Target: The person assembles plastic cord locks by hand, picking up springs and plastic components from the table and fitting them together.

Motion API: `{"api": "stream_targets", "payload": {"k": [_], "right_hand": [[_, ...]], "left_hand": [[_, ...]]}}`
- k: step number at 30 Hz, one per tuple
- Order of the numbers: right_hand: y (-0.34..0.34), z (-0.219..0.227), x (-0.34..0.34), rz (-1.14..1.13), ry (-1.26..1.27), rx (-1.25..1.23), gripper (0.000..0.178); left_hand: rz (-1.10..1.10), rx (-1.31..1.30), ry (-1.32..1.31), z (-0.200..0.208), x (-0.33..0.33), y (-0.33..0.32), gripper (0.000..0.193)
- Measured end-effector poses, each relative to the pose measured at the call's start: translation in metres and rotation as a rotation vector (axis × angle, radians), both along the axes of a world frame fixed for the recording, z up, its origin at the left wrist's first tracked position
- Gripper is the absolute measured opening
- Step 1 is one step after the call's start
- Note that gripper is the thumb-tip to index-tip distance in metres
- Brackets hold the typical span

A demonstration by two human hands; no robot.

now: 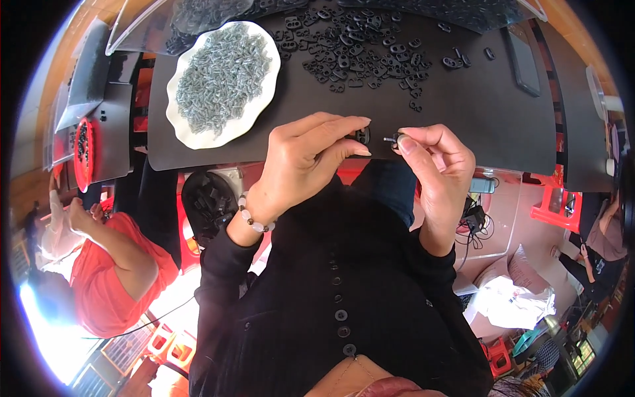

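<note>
My left hand (301, 159), with a beaded bracelet at the wrist, pinches a black plastic cord lock piece (362, 135) with holes between thumb and fingers. Just to its right, my right hand (436, 165) grips a small dark plunger piece between thumb and forefinger. A metal spring (389, 139) juts from that piece toward the left hand, with a small gap between the two parts. The fingertips hide most of the plunger. Both hands are over the near edge of the dark table (291, 126).
A white scalloped plate (173, 99) heaped with small metal springs stands at left. Black plastic pieces (370, 53) lie scattered at the far middle, and a phone (522, 63) at far right. A person in red (119, 271) sits at left; a black bag-like container (208, 202) is below the table.
</note>
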State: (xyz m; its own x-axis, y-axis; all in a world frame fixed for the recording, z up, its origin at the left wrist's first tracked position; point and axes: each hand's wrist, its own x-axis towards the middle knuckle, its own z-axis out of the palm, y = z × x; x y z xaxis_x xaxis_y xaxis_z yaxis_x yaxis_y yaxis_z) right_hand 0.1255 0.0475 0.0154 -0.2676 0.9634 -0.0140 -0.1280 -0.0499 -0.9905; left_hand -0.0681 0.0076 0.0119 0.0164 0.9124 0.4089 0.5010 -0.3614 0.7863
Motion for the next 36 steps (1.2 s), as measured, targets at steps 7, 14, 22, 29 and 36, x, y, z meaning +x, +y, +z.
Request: {"api": "stream_targets", "payload": {"k": [7, 14, 22, 29, 36], "right_hand": [[-0.004, -0.002, -0.005, 0.009, 0.020, -0.007, 0.008], [-0.005, -0.003, -0.006, 0.015, -0.006, 0.016, 0.008], [-0.007, -0.002, -0.008, 0.018, -0.024, 0.045, 0.008], [-0.008, 0.006, -0.009, 0.102, -0.007, 0.035, 0.006], [-0.001, 0.001, 0.003, 0.381, 0.330, -0.209, 0.020]], "left_hand": [[0.001, 0.005, -0.017, 0.002, 0.002, -0.004, 0.031], [-0.020, 0.036, -0.016, 0.003, 0.002, -0.004, 0.031], [-0.027, 0.035, -0.018, 0.003, 0.002, -0.005, 0.031], [-0.021, 0.037, -0.033, 0.003, 0.006, -0.008, 0.031], [-0.076, 0.136, -0.049, 0.010, 0.005, -0.012, 0.033]]}}
